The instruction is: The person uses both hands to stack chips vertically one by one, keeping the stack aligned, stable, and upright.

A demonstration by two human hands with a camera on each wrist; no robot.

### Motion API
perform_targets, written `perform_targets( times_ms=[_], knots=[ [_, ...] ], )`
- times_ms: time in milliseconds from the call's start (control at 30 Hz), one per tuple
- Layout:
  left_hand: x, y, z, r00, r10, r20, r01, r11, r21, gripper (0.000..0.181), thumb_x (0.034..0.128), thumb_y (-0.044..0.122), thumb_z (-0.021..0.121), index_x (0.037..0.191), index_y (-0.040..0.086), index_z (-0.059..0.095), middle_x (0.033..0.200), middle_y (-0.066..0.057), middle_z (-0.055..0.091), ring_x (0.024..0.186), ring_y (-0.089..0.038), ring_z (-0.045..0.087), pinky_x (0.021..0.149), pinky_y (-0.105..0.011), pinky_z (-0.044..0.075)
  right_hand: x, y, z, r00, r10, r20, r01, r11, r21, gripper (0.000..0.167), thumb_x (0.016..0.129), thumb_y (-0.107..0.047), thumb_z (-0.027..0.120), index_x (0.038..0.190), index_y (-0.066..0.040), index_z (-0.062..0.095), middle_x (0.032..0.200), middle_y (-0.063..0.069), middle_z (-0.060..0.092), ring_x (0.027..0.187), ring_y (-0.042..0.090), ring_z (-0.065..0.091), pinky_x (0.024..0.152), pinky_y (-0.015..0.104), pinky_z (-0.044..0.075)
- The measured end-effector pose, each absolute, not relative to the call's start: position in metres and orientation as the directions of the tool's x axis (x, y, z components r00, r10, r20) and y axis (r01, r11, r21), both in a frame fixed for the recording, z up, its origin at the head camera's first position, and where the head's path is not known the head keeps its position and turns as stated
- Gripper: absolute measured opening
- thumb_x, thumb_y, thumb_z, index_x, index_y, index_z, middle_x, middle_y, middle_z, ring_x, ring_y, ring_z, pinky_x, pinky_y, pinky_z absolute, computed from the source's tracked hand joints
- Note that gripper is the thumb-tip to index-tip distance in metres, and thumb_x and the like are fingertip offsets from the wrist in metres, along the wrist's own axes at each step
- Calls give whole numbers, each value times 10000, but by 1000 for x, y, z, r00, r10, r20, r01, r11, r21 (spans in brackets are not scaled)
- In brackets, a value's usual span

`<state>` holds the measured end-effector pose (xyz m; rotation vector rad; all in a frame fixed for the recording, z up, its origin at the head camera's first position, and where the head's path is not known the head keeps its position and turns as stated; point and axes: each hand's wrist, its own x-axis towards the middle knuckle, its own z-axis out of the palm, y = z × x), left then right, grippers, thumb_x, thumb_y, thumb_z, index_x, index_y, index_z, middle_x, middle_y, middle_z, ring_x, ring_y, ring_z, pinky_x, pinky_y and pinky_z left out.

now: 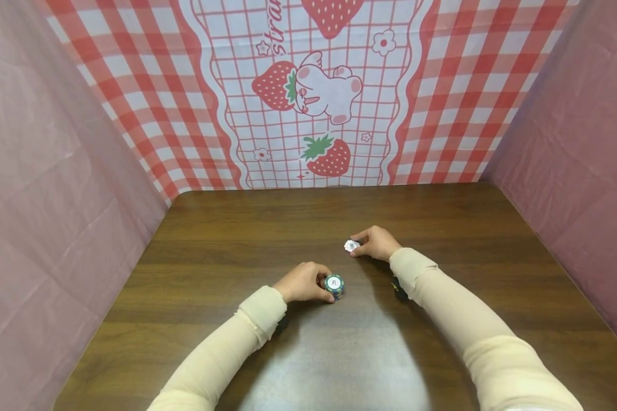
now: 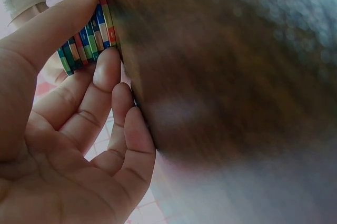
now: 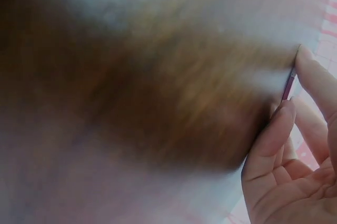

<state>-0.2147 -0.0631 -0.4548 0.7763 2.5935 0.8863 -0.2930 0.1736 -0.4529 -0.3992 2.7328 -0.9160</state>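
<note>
A stack of poker chips (image 1: 334,284) stands near the middle of the table, its top chip green-edged with a white centre. My left hand (image 1: 304,282) grips the stack from the left, thumb on the near side and fingers on the far side. In the left wrist view the stack (image 2: 87,37) shows several coloured edges, green, blue, red and yellow, between thumb and fingers. Farther back and slightly right, my right hand (image 1: 376,244) pinches a white-faced poker chip (image 1: 352,246) by its edge. That chip (image 3: 288,86) appears thin, dark reddish and edge-on in the right wrist view, at the tabletop.
The brown wooden table (image 1: 226,240) reaches back to a red-checked cloth (image 1: 149,97) with strawberry prints. Pink curtains (image 1: 67,160) hang at both sides. Both forearms come in from the near edge, and the two hands are close together.
</note>
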Motion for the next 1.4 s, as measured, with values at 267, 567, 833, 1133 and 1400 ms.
perform_targets(
  times_ms=[267, 567, 833, 1133, 1400],
  knots=[
    [-215, -63, -455, -812, 576, -93, 393, 658, 642, 309, 701, 224, 879, 927, 115, 700, 743, 70, 616, 683, -43, 526, 647, -208, 434, -289, 170, -446, -935, -341, -96, -235, 800, -551, 420, 794, -270, 811, 1148, -62, 724, 1021, 103, 739, 833, 153, 583, 772, 329, 483],
    [-214, -63, -455, -814, 572, -100, 384, 659, 647, 311, 703, 219, 878, 939, 116, 703, 748, 70, 621, 687, -41, 532, 654, -208, 439, -290, 168, -445, -940, -331, -80, -260, 851, -457, 387, 773, -346, 816, 1088, -129, 754, 904, 25, 715, 790, 158, 584, 711, 341, 479],
    [-215, -63, -455, -814, 573, -99, 385, 659, 646, 311, 701, 221, 879, 933, 114, 702, 747, 71, 616, 689, -43, 529, 655, -209, 436, -293, 170, -446, -938, -337, -76, -270, 852, -448, 361, 760, -374, 818, 1045, -158, 764, 828, -3, 682, 751, 155, 562, 655, 308, 442],
    [-215, -63, -454, -814, 573, -98, 389, 662, 641, 313, 702, 228, 881, 934, 117, 702, 749, 71, 621, 688, -39, 530, 654, -206, 438, -292, 176, -446, -941, -336, -46, -268, 820, -506, 398, 796, -392, 790, 1082, -120, 738, 961, 39, 732, 855, 170, 638, 762, 376, 509],
    [-214, -62, -453, -816, 568, -109, 376, 663, 647, 317, 706, 223, 877, 946, 113, 702, 761, 66, 629, 695, -42, 535, 663, -207, 442, -294, 178, -443, -947, -323, 4, -261, 758, -598, 392, 794, -355, 800, 1081, -96, 734, 926, 54, 737, 776, 155, 622, 699, 321, 501]
  ],
)
